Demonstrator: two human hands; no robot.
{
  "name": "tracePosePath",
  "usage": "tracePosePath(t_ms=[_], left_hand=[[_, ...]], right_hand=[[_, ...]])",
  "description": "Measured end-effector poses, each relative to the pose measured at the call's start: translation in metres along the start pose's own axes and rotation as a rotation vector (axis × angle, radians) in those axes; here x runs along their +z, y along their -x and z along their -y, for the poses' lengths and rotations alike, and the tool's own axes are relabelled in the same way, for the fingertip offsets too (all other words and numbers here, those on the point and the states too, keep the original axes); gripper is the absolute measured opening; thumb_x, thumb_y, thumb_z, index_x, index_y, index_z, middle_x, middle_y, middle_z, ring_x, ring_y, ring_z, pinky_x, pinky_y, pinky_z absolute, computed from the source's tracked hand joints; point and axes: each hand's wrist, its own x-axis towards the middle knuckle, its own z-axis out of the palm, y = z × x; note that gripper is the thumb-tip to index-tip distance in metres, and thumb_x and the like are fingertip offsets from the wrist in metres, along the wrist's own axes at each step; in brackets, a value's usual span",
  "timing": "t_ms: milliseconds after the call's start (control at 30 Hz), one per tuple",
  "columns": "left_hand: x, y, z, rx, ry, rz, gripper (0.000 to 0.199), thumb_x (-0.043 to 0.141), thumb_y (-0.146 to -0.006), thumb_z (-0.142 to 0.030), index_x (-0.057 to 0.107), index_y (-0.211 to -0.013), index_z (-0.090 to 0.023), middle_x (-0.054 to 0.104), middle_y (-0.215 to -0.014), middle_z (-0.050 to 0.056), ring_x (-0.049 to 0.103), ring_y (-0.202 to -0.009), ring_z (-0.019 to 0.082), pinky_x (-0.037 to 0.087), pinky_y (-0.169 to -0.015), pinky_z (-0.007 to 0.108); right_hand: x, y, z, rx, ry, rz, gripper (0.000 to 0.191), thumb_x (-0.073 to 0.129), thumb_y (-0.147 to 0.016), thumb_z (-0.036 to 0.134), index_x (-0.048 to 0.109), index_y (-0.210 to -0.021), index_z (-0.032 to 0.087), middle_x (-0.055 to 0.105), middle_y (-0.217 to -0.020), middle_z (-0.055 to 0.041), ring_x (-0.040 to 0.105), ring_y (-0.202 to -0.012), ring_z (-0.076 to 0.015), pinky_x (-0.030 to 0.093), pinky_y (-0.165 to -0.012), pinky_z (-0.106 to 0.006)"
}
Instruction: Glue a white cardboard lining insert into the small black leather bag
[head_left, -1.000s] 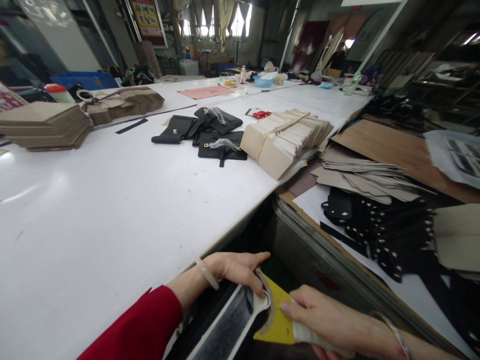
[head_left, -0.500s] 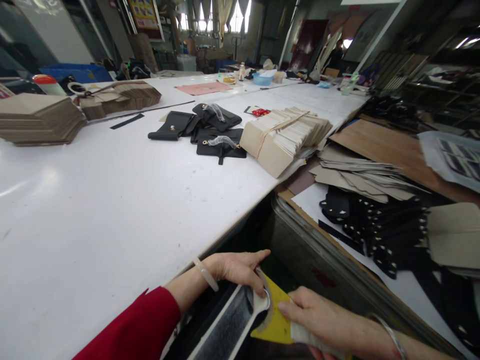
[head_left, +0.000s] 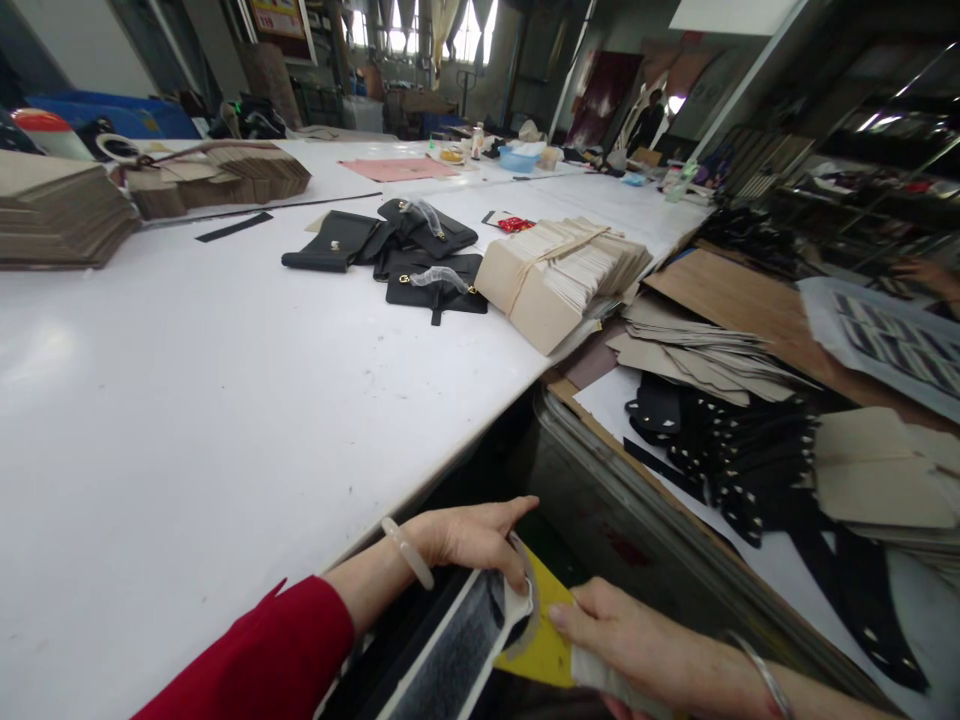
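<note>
Below the table's front edge, my left hand (head_left: pixel 480 540) grips the rounded end of a long dark panel with pale edges (head_left: pixel 446 650). Its thumb presses on the folded pale end, while one finger points out to the right. My right hand (head_left: pixel 619 625) is closed on a yellow, flat sheet-like piece (head_left: pixel 551 648), thumb on top. That yellow piece meets the curved end of the panel close to my left thumb. Something whitish shows under my right palm; its kind cannot be made out. The panel's lower end runs out of view.
Black leather pieces with wrapped handles (head_left: pixel 437 285) lie on the white table (head_left: pixel 247 430), beside a banded stack of beige boards (head_left: pixel 536 290). More board stacks (head_left: pixel 56 215) stand at left. Studded black pieces (head_left: pixel 739 450) and loose boards (head_left: pixel 697 345) cover the lower surface at right.
The view has shifted slightly, so the table things sit a little further left. Both hands keep their grip at the panel's end, with the yellow piece only slightly moved.
</note>
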Motion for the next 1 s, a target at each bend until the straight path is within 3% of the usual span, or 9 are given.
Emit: tracePosePath(t_ms=[433,767,900,1000], left_hand=[[0.002,0.002,-0.007,-0.045,0.148,-0.009,0.114,0.069,-0.053,-0.015,0.016,-0.153,-0.014,0.060,-0.067,-0.004,0.054,-0.058,0.014,0.041,-0.050,0.021],[0.006,-0.012,0.013,0.015,0.308,-0.008,0.117,0.076,-0.049,-0.016,0.020,-0.151,-0.024,0.066,-0.086,0.002,0.061,-0.071,0.018,0.045,-0.057,0.023],[0.007,-0.009,0.009,0.008,0.372,-0.015,0.114,0.072,-0.049,-0.010,0.021,-0.150,-0.023,0.069,-0.087,0.002,0.062,-0.070,0.017,0.046,-0.059,0.024],[0.008,-0.005,0.006,0.062,0.479,-0.033,0.112,0.065,-0.049,-0.007,0.018,-0.150,-0.017,0.071,-0.080,0.003,0.065,-0.083,0.021,0.049,-0.070,0.029]], right_hand=[[0.003,0.003,0.007,-0.002,0.006,-0.004,0.034,0.025,-0.098,0.041,0.046,-0.089,0.017,0.049,-0.042,0.0035,0.037,-0.024,-0.0068,0.032,-0.027,-0.012],[0.003,-0.004,0.006,-0.040,-0.012,0.013,0.034,0.028,-0.097,0.044,0.048,-0.088,0.017,0.049,-0.043,0.0033,0.039,-0.025,-0.0072,0.033,-0.028,-0.012],[0.014,-0.001,0.013,-0.033,-0.051,0.001,0.034,0.022,-0.100,0.038,0.046,-0.088,0.017,0.050,-0.044,0.0029,0.039,-0.025,-0.0072,0.033,-0.028,-0.012],[0.023,-0.006,0.016,-0.068,-0.084,0.006,0.036,0.019,-0.101,0.038,0.046,-0.093,0.015,0.049,-0.043,0.0030,0.039,-0.025,-0.0075,0.030,-0.028,-0.012]])
